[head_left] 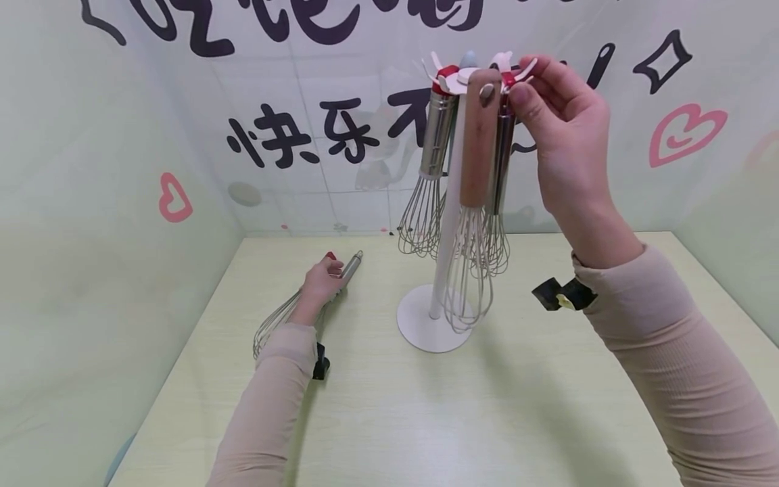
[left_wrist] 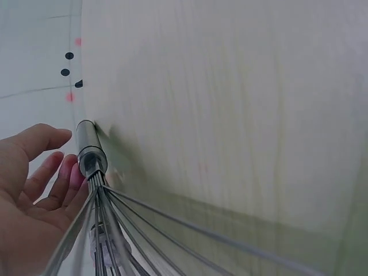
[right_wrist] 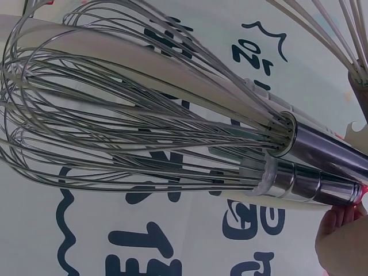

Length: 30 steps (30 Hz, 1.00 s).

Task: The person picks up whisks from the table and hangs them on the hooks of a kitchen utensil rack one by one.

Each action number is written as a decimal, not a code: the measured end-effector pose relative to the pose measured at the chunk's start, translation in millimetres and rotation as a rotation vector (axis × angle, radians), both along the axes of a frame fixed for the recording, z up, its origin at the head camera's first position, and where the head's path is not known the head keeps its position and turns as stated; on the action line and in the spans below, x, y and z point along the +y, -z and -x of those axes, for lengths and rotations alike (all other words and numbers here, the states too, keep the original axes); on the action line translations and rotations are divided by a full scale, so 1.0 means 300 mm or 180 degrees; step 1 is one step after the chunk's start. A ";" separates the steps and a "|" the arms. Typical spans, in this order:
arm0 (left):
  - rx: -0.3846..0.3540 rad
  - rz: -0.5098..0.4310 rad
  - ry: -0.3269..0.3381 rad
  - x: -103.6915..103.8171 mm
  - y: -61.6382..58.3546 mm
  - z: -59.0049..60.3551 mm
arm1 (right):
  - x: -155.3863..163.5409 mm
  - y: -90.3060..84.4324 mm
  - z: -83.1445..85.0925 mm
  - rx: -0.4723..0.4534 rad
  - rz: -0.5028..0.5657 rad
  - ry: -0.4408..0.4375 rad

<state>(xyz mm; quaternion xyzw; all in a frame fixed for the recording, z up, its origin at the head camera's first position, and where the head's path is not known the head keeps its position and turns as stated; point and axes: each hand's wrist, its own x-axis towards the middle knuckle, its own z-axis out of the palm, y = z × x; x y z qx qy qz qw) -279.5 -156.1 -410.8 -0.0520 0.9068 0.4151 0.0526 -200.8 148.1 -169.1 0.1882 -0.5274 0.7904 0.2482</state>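
Note:
My right hand [head_left: 572,122] is at the top of a white rack [head_left: 449,203], its thumb and fingers pinching the red end of a hanging steel-handled whisk [head_left: 500,162] beside a hook. That red end shows at the edge of the right wrist view, near the fingertips [right_wrist: 339,221]. Low on the left, my left hand [head_left: 322,281] is by whisks lying on the table. A steel whisk handle [left_wrist: 91,144] lies beside its loosely spread fingers, thumb apart from it. A red tip [head_left: 330,256] shows past this hand, which partly hides the whisks.
A wooden-handled whisk [head_left: 481,142] hangs at the rack's front, and a steel one with a red top [head_left: 435,135] at its left. The round white base [head_left: 426,331] stands on the pale table [head_left: 389,419]. A printed backdrop [head_left: 341,189] rises behind.

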 end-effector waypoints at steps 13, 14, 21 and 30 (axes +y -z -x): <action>-0.0007 0.0242 0.0079 0.009 0.011 0.001 | 0.001 0.007 0.003 0.0050 -0.0123 0.0062; 0.0004 0.0249 0.0084 0.009 0.012 0.002 | 0.002 0.006 0.004 0.0040 -0.0103 0.0052; 0.0038 0.0356 0.0127 0.015 0.011 0.004 | 0.003 0.002 0.001 0.0010 -0.0045 0.0013; 0.0034 0.0383 0.0092 0.016 0.014 -0.007 | 0.003 0.002 0.004 0.0000 0.0025 -0.0046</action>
